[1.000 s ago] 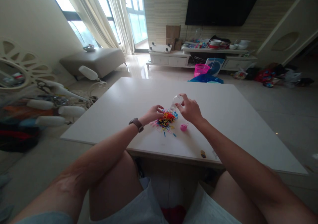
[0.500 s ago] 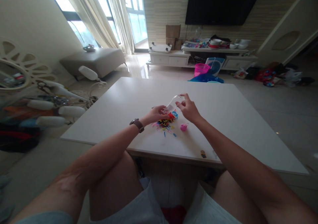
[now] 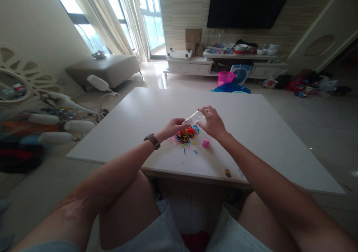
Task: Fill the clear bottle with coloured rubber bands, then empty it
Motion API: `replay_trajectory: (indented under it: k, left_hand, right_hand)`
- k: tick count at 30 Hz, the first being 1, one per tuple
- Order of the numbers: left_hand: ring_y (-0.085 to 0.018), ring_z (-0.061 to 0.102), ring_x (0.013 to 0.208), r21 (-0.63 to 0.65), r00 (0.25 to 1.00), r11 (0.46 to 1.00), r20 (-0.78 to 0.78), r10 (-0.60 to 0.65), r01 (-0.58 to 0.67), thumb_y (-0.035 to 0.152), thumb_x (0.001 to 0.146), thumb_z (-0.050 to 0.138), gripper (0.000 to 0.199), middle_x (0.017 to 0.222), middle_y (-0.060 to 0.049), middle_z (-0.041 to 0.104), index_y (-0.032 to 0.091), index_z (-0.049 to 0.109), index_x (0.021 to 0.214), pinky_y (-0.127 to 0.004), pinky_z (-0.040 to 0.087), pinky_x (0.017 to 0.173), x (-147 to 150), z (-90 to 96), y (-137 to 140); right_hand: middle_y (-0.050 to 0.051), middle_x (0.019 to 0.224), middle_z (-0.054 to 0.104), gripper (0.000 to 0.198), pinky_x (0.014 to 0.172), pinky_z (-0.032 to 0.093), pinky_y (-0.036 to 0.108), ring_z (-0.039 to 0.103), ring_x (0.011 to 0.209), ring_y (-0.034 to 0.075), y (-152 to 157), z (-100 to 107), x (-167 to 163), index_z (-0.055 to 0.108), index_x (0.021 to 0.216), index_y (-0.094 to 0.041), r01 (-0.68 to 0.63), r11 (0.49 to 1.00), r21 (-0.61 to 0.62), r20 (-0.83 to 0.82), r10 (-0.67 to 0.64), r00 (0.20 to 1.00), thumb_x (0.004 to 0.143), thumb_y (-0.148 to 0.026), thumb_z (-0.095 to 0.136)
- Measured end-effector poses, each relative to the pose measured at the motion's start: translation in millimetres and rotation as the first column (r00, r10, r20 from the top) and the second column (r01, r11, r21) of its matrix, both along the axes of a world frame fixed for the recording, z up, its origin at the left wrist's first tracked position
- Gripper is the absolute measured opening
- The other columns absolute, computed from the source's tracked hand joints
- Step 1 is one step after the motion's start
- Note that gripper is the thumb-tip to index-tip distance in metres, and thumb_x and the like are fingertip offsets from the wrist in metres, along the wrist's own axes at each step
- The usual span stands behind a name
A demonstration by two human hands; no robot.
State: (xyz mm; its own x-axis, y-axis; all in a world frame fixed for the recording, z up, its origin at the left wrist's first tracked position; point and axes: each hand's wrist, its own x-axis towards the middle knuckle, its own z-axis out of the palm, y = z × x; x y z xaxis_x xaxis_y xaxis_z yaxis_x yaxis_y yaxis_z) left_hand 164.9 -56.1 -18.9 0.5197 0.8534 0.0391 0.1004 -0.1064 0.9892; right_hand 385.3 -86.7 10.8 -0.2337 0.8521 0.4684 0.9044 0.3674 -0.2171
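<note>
Between my two hands a clear plastic bottle (image 3: 195, 116) is tilted above the table. My left hand (image 3: 173, 128) is closed on its lower left end. My right hand (image 3: 212, 120) has its thumb and fingers around the upper right end. Just below the bottle lies a loose pile of small colourful rubber bands (image 3: 185, 135), in red, yellow, black, blue and pink. A round pink piece with a loop (image 3: 206, 143) rests to the right of the pile. Whether anything is inside the bottle I cannot make out.
All this is on a large white table (image 3: 125, 132). Near its front edge lies a small yellow and dark figure (image 3: 228, 173), with a clear item beside it. Beyond the table stand a pink basket (image 3: 225, 78) and a low white cabinet (image 3: 186, 66). Lamp arms (image 3: 79, 125) reach in at left.
The bottle has tipped flatter and lower. My right hand has shifted its grip, with the fingers now over the top and the thumb underneath. More of the pile shows.
</note>
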Motion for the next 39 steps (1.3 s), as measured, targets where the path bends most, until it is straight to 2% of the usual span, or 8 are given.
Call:
replay_trajectory:
  k: [6, 9, 13, 16, 20, 23, 29, 39]
  left_hand:
    - [-0.019, 0.068, 0.095, 0.018, 0.999, 1.0, 0.045, 0.003, -0.004, 0.046, 0.073, 0.084, 0.057, 0.106, -0.012, 0.071, 0.016, 0.07, 0.119, -0.03, 0.053, 0.084, -8.0, -1.6, 10.0]
    - [-0.031, 0.054, 0.131, 0.203, 0.982, 0.978, -0.187, -0.016, 0.055, 0.044, 0.054, 0.095, 0.092, 0.141, -0.016, 0.058, 0.024, 0.061, 0.138, -0.043, 0.044, 0.109, -22.3, -12.0, 20.2]
    - [-0.046, 0.02, 0.151, 0.295, 0.805, 0.912, -0.591, -0.061, 0.285, 0.048, 0.031, 0.1, 0.126, 0.164, -0.015, 0.03, 0.032, 0.053, 0.148, -0.057, 0.018, 0.123, -30.7, -33.2, 22.4]
    - [-0.053, 0.009, 0.152, 0.277, 0.696, 0.884, -0.714, -0.073, 0.377, 0.054, 0.036, 0.098, 0.133, 0.167, -0.014, 0.023, 0.036, 0.041, 0.155, -0.066, 0.01, 0.121, -21.6, -45.8, 16.5]
    - [-0.053, 0.012, 0.15, 0.3, 0.639, 0.861, -0.768, -0.037, 0.411, 0.064, 0.059, 0.086, 0.117, 0.169, -0.011, 0.018, 0.041, 0.029, 0.159, -0.07, 0.014, 0.117, -6.6, -53.7, 10.8]
    - [-0.048, 0.027, 0.146, 0.352, 0.639, 0.845, -0.769, 0.016, 0.403, 0.06, 0.075, 0.075, 0.085, 0.164, -0.007, 0.03, 0.044, 0.044, 0.152, -0.063, 0.027, 0.116, -3.1, -57.3, 11.6]
    - [-0.029, 0.057, 0.118, 0.517, 0.781, 0.785, -0.62, 0.069, 0.341, 0.03, 0.085, 0.065, 0.033, 0.124, -0.011, 0.062, 0.023, 0.073, 0.117, -0.042, 0.045, 0.107, -5.6, -57.0, 24.0]
    - [-0.021, 0.066, 0.092, 0.562, 0.85, 0.812, -0.496, 0.18, 0.156, 0.033, 0.087, 0.061, 0.026, 0.106, -0.007, 0.069, 0.02, 0.072, 0.105, -0.036, 0.052, 0.09, -10.7, -37.9, 38.8]
  right_hand:
    - [0.013, 0.115, 0.061, 0.042, 0.091, 0.052, 0.044, 0.057, 0.11, 0.031, 12.7, -2.9, 20.7, 0.065, 0.121, -0.02, 0.081, 0.996, 0.024, 0.034, -0.082, 0.996, 0.082, -0.035, 0.073]
    - [0.011, 0.11, 0.063, 0.041, 0.088, 0.051, 0.041, 0.061, 0.101, 0.028, 31.2, -14.9, 56.1, 0.066, 0.113, -0.019, 0.227, 0.973, -0.052, -0.158, -0.232, 0.96, 0.078, -0.04, 0.074]
    - [0.01, 0.099, 0.067, 0.043, 0.081, 0.05, 0.038, 0.061, 0.082, 0.023, 51.0, -35.1, 117.5, 0.064, 0.106, -0.017, 0.456, 0.849, -0.266, -0.365, -0.527, 0.768, 0.074, -0.044, 0.074]
    - [0.009, 0.09, 0.067, 0.031, 0.08, 0.049, 0.037, 0.059, 0.077, 0.021, 54.3, -48.4, 157.1, 0.063, 0.089, -0.019, 0.597, 0.733, -0.326, -0.371, -0.68, 0.633, 0.072, -0.042, 0.073]
    - [0.005, 0.079, 0.065, 0.031, 0.078, 0.05, 0.036, 0.058, 0.074, 0.02, 52.7, -63.0, 193.3, 0.058, 0.076, -0.022, 0.644, 0.661, -0.386, -0.339, -0.75, 0.568, 0.069, -0.046, 0.076]
    - [0.003, 0.076, 0.064, 0.033, 0.076, 0.051, 0.033, 0.061, 0.076, 0.02, 53.5, -72.5, 210.0, 0.058, 0.076, -0.021, 0.622, 0.646, -0.443, -0.334, -0.762, 0.554, 0.067, -0.044, 0.08]
    - [0.005, 0.079, 0.068, 0.033, 0.067, 0.054, 0.028, 0.066, 0.081, 0.021, 52.7, -85.2, 221.7, 0.058, 0.084, -0.02, 0.6, 0.624, -0.501, -0.367, -0.781, 0.506, 0.065, -0.032, 0.083]
    - [0.005, 0.08, 0.068, 0.036, 0.064, 0.056, 0.028, 0.069, 0.082, 0.022, 49.7, -85.4, 225.4, 0.059, 0.084, -0.02, 0.586, 0.624, -0.517, -0.35, -0.778, 0.521, 0.06, -0.027, 0.084]
